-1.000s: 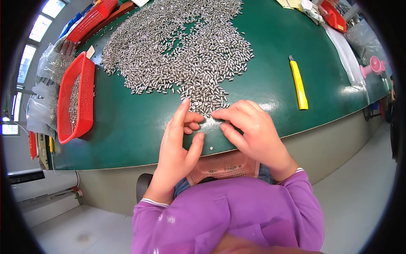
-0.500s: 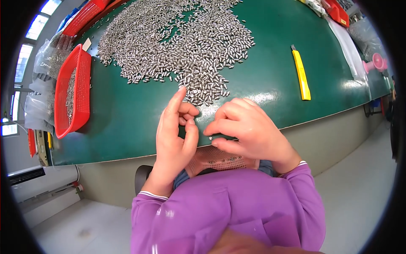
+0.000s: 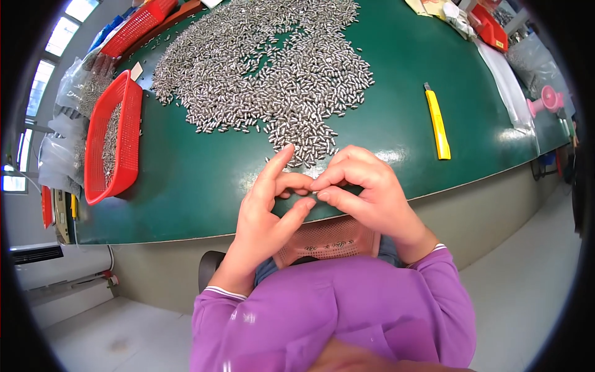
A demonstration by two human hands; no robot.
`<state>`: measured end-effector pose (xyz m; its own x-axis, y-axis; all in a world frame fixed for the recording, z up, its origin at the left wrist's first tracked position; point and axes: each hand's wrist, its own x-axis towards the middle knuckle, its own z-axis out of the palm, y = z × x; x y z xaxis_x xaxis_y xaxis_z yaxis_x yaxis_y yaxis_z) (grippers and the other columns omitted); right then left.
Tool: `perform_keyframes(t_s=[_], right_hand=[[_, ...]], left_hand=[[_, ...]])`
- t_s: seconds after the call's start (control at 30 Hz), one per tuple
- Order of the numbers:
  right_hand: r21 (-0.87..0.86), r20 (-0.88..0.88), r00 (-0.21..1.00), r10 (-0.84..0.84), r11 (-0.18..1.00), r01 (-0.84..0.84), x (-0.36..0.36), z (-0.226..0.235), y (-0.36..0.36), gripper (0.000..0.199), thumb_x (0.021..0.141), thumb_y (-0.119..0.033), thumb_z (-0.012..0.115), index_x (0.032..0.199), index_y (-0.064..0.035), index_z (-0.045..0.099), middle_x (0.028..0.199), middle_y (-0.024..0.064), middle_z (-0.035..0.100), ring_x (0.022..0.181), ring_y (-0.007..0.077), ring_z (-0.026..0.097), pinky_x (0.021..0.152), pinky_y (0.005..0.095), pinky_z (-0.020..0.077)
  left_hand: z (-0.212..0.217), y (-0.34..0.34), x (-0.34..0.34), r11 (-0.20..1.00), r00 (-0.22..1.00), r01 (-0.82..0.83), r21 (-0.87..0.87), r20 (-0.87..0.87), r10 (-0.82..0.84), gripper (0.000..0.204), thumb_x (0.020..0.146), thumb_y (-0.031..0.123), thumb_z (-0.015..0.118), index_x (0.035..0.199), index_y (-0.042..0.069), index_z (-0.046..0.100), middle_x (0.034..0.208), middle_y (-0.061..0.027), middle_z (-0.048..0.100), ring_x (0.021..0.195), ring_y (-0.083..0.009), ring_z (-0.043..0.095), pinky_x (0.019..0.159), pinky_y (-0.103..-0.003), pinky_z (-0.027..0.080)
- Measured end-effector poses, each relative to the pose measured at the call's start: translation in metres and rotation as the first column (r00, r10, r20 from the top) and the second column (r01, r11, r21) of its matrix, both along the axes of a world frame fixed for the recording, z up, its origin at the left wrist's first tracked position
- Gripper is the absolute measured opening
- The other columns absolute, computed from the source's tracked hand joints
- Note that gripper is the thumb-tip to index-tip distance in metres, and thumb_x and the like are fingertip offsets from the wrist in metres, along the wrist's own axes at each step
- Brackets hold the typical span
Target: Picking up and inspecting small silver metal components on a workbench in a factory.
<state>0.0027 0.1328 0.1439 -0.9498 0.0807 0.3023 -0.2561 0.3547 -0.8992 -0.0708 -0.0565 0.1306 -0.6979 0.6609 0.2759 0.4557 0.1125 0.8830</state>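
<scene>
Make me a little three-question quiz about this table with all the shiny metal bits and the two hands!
1. True or false: the yellow utility knife lies to the right of the pile of small metal pieces.
2. Which colour is the basket at the left of the green table? A) blue B) red C) white
3. Fill in: the left hand and the right hand meet at the table's near ____, fingertips together.

Key
1. True.
2. B: it is red and has metal pieces in it.
3. Edge. What the fingertips pinch is too small to tell. A pinkish mesh basket sits just below the hands, on the lap.
</scene>
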Motion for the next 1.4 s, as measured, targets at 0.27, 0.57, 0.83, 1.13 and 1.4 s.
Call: perform_keyframes(t_s=[0.27,0.57,0.83,1.13,1.4], right_hand=[[0.058,-0.038,0.999,-0.037,0.998,0.039,-0.0018,-0.0012,-0.0033,0.012,0.077,-0.005,0.076,0.088,-0.008,0.07,0.086,0.0032,0.063,0.086,0.0217,0.061,0.077,0.0359,0.0488],[0.159,-0.092,0.993,-0.075,0.983,0.089,-0.0012,-0.0068,-0.0061,0.01,0.081,-0.012,0.074,0.087,-0.0092,0.067,0.086,0.0041,0.062,0.084,0.0266,0.06,0.074,0.0399,0.0482],[0.213,-0.077,0.993,-0.09,0.971,0.104,-0.0006,-0.0051,-0.0071,0.011,0.077,-0.005,0.076,0.087,-0.0072,0.069,0.087,0.005,0.065,0.085,0.0246,0.062,0.075,0.0375,0.0495],[0.228,-0.078,0.993,-0.087,0.968,0.102,-0.0005,-0.0059,-0.007,0.012,0.078,-0.005,0.075,0.088,-0.0073,0.069,0.088,0.0052,0.064,0.085,0.025,0.062,0.075,0.0376,0.0492],[0.232,-0.083,0.992,-0.093,0.966,0.11,-0.0013,-0.0042,-0.0079,0.015,0.076,-0.004,0.074,0.088,-0.0064,0.066,0.085,0.0047,0.065,0.08,0.0244,0.062,0.075,0.0373,0.0493]], left_hand=[[-0.0009,0.001,0.0018,0.995,0.985,-0.045,0.09,0.172,0.029,0.069,0.086,-0.007,0.065,0.148,0.001,0.036,0.093,-0.0064,0.072,0.085,-0.012,0.066,0.08,-0.027,0.051],[-0.0018,0.0009,0.0003,0.999,0.999,0.012,0.04,0.05,-0.014,0.067,0.088,-0.008,0.062,0.148,-0.001,0.033,0.093,-0.0079,0.071,0.087,-0.0149,0.068,0.087,-0.03,0.052],[-0.0002,0.0013,0.0014,1.0,0.999,0.0,0.017,0.05,-0.001,0.068,0.088,-0.009,0.061,0.149,-0.001,0.032,0.094,-0.0087,0.071,0.087,-0.0152,0.068,0.085,-0.03,0.052],[-0.004,0.0029,0.001,1.0,0.999,-0.016,0.026,0.046,0.014,0.07,0.087,-0.011,0.062,0.149,0.001,0.031,0.093,-0.0086,0.07,0.084,-0.0145,0.066,0.08,-0.028,0.054],[-0.0032,0.0027,0.0007,1.0,1.0,-0.028,0.0,0.001,0.028,0.071,0.085,-0.01,0.064,0.149,0.001,0.032,0.09,-0.0073,0.071,0.085,-0.0154,0.068,0.085,-0.031,0.053]])
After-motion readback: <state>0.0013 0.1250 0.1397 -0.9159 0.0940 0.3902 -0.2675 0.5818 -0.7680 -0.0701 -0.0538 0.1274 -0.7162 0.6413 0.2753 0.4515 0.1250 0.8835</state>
